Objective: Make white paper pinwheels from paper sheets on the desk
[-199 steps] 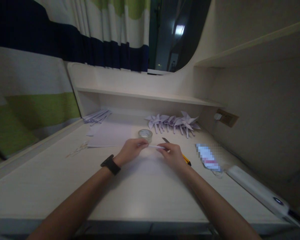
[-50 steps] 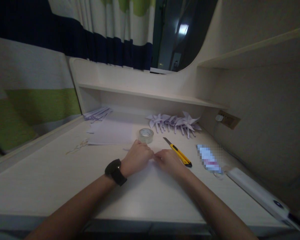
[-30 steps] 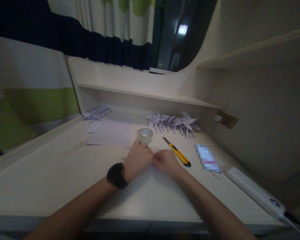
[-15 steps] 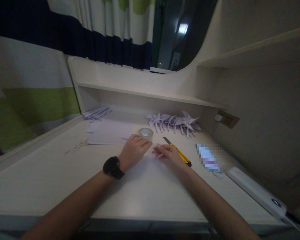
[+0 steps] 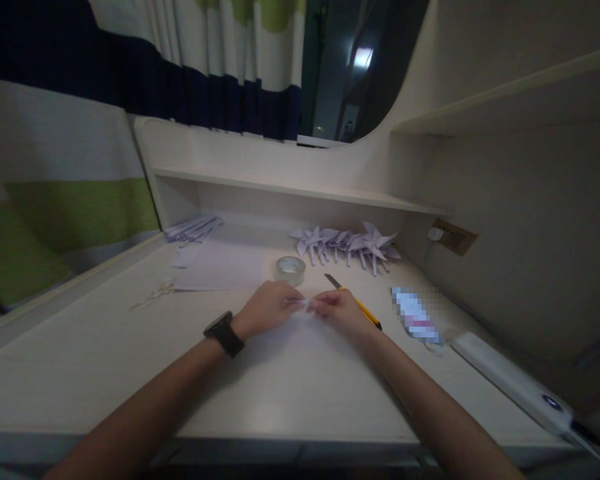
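Note:
My left hand (image 5: 270, 307), with a black watch (image 5: 225, 332) on the wrist, is closed with its fingertips pinched on a small thin white piece (image 5: 300, 302), which looks like paper. From the other side my right hand (image 5: 341, 312) pinches the same piece, so the fingertips of both hands nearly meet above the desk. Most of the piece is hidden by the fingers. Just beyond my left hand stands a roll of clear tape (image 5: 291, 269). A yellow utility knife (image 5: 365, 311) lies partly behind my right hand, its blade pointing away to the left.
Several paper pinwheels (image 5: 347, 245) lie at the back under the shelf (image 5: 290, 190). White paper sheets (image 5: 225, 267), rolled paper sticks (image 5: 193, 229) and thin strings (image 5: 155, 293) are on the left. At right are a phone (image 5: 416, 315) and a long white power strip (image 5: 513, 383).
My left hand has lowered and turned, its fingers closing on the small white piece. My right fingers have drawn together on it too. The roll of tape and the knife stay put.

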`<act>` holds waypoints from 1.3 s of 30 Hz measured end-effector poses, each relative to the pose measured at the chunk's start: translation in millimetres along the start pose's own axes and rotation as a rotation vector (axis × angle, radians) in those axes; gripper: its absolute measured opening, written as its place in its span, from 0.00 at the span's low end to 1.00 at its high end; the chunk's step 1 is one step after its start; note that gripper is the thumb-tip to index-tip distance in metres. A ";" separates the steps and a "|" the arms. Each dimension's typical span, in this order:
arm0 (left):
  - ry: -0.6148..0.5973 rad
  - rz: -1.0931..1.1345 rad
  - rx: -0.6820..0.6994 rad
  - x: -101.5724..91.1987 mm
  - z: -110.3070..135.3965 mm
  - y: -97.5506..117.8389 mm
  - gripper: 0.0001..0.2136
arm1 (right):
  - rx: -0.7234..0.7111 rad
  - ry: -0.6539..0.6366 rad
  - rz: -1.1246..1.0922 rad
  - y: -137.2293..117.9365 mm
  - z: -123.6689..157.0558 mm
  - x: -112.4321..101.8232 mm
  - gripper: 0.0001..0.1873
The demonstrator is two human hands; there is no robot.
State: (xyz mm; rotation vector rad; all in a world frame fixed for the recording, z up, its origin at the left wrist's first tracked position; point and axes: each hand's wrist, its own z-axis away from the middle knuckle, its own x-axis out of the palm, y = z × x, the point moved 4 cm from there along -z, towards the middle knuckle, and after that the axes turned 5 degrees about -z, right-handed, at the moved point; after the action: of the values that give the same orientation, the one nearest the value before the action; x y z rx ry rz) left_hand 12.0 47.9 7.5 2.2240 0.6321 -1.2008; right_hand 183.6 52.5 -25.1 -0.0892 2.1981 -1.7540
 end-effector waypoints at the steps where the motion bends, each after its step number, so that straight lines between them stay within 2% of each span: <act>1: -0.047 0.057 -0.017 1.0 -0.3 -1.6 0.10 | -0.006 -0.016 0.035 -1.6 0.9 1.0 0.19; 4: -0.144 0.145 -0.034 2.5 -0.5 -3.2 0.10 | -0.022 -0.074 0.119 -5.3 4.6 6.4 0.19; 12: -0.269 0.118 0.058 5.6 2.0 0.7 0.12 | -0.112 -0.167 0.388 -19.9 14.3 17.6 0.11; 18: -0.298 -0.058 0.099 8.3 5.6 2.0 0.08 | -0.198 -0.297 0.578 -19.6 16.9 25.4 0.11; 21: -0.289 -0.183 0.115 9.1 7.1 5.5 0.08 | -0.213 -0.291 0.636 -18.0 16.9 26.7 0.13; 24: -0.270 -0.262 0.123 9.0 7.7 9.8 0.09 | -0.207 -0.258 0.662 -18.5 16.9 26.4 0.12; 28: -0.246 -0.260 0.128 8.4 7.3 12.7 0.09 | -0.176 -0.249 0.656 -20.5 16.2 26.1 0.11; 35: -0.248 -0.094 0.080 3.2 4.3 8.8 0.09 | -0.076 -0.304 0.486 -19.2 13.8 12.7 0.11; 39: -0.234 -0.008 0.024 0.7 4.3 4.8 0.08 | -0.049 -0.257 0.492 -18.3 13.5 4.4 0.11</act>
State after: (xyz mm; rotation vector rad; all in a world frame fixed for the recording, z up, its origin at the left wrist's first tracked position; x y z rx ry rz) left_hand 12.7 41.7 6.0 2.0604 0.5353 -1.4525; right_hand 180.6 34.3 -11.1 0.1894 1.8761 -1.3361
